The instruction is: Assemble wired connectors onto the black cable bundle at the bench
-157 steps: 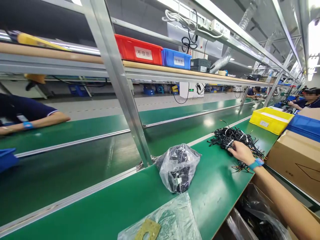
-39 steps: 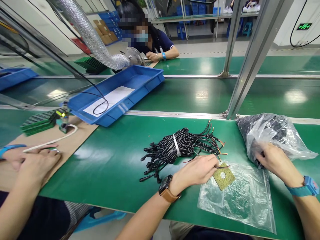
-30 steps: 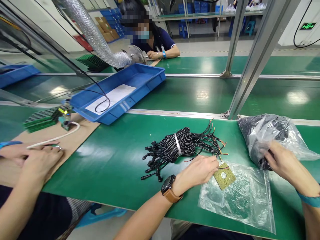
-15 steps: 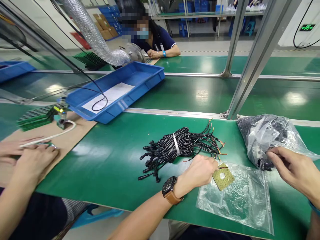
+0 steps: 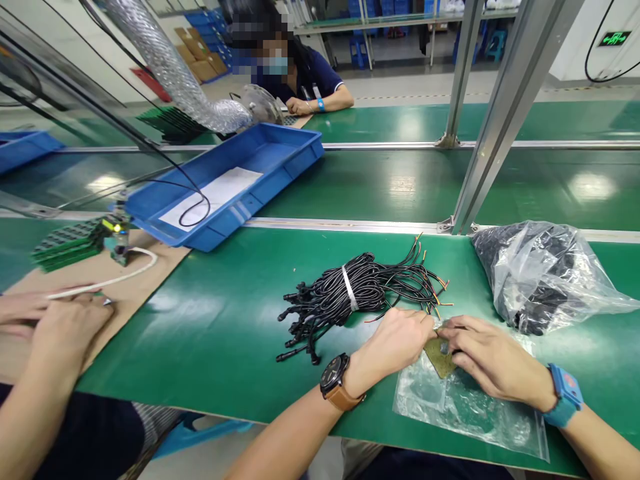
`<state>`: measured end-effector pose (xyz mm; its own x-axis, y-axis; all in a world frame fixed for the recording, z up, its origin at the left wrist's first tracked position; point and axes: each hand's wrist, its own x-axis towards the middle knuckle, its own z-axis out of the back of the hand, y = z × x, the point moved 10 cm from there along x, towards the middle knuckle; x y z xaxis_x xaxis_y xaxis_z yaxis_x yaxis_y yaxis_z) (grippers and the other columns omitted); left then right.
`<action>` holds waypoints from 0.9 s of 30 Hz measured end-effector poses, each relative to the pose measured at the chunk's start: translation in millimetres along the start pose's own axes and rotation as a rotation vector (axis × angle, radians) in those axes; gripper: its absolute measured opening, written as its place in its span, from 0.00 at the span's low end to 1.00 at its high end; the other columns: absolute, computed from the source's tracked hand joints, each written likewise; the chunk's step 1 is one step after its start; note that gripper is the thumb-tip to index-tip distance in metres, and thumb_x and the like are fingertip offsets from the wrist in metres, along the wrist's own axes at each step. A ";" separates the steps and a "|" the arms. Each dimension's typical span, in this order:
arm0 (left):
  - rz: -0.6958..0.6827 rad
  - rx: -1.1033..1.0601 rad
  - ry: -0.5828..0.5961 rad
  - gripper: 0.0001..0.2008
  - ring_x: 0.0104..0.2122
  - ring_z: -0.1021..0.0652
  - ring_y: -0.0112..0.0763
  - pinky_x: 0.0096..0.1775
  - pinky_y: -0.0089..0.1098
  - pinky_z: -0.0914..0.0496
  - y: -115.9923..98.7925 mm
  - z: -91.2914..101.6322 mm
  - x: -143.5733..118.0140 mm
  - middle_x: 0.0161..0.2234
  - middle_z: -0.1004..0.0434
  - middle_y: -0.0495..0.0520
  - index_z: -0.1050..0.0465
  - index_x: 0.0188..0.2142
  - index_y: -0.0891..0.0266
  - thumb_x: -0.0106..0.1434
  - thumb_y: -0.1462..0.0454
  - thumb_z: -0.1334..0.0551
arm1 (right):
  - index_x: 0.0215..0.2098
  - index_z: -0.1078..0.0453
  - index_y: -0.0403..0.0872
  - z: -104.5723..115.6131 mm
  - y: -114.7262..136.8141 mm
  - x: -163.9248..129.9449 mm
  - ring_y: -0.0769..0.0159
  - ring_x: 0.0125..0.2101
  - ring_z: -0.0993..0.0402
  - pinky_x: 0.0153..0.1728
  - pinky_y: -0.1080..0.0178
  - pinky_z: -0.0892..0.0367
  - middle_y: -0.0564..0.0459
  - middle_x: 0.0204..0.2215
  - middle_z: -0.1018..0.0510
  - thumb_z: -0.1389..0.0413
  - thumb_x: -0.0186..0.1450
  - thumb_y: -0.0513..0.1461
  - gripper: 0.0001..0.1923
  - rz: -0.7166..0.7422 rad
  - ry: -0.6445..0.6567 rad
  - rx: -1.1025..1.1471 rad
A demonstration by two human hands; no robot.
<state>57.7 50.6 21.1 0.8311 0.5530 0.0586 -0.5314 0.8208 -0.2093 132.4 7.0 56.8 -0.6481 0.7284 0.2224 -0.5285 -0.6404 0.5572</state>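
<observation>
A tied bundle of black cables (image 5: 357, 293) with bare coloured ends lies on the green bench (image 5: 220, 320). Just below it, a small yellow-green board (image 5: 434, 356) with a hole rests on a flat clear plastic bag (image 5: 467, 410). My left hand (image 5: 395, 341), brown watch on its wrist, is pinched on a thin wire end at the board's left edge. Coming in from the right, my right hand (image 5: 487, 357), with a blue wristband, grips the board with its fingers and covers most of it.
A crumpled clear bag of black parts (image 5: 543, 273) lies at the right. A blue tray (image 5: 280, 157) sits behind the bundle, beside a slanted metal post (image 5: 493, 127). A co-worker's hands (image 5: 55, 320) rest on brown card at the left, near stacked green boards (image 5: 70, 243). Another person sits across the line.
My right hand left the bag of black parts and came left onto the small board. My left hand stayed pinched at the board's edge. Earlier, I had turned from the bench's right end.
</observation>
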 end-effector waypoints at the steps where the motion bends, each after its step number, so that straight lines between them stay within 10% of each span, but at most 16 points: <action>1: -0.001 0.001 -0.003 0.10 0.28 0.24 0.34 0.29 0.32 0.40 -0.3 1.2 -0.3 0.29 0.23 0.53 0.31 0.34 0.64 0.73 0.64 0.44 | 0.43 0.32 0.47 -3.3 -2.1 0.7 0.53 0.51 0.28 0.49 0.50 0.27 0.43 0.45 0.21 0.56 0.76 0.38 0.11 0.003 0.006 0.002; 9: 0.017 -0.112 0.000 0.10 0.30 0.24 0.33 0.32 0.32 0.37 1.5 5.0 -1.6 0.32 0.24 0.51 0.33 0.36 0.62 0.74 0.62 0.45 | 0.47 0.33 0.47 28.7 -28.9 -11.6 0.61 0.33 0.29 0.35 0.59 0.30 0.49 0.33 0.25 0.52 0.76 0.36 0.07 -0.105 -0.249 0.003; 15: -0.053 -0.351 -0.080 0.07 0.35 0.22 0.34 0.36 0.33 0.32 -8.4 15.0 -2.6 0.38 0.21 0.52 0.31 0.48 0.62 0.74 0.61 0.42 | 0.51 0.32 0.50 26.1 -58.4 -24.5 0.62 0.39 0.23 0.41 0.61 0.26 0.48 0.41 0.22 0.47 0.75 0.40 0.08 -0.341 -0.446 0.296; 27: -0.162 -0.545 -0.468 0.07 0.32 0.23 0.29 0.34 0.29 0.29 -21.3 44.0 -12.2 0.34 0.21 0.53 0.26 0.42 0.64 0.74 0.65 0.43 | 0.54 0.26 0.50 3.7 -78.1 -30.0 0.61 0.37 0.20 0.41 0.59 0.23 0.47 0.43 0.18 0.41 0.72 0.48 0.17 -0.518 -0.446 0.733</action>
<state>51.6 32.7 67.8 0.6703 0.5342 0.5151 -0.1495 0.7771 -0.6113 195.1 36.1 9.6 -0.0900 0.9959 0.0086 -0.1214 -0.0195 0.9924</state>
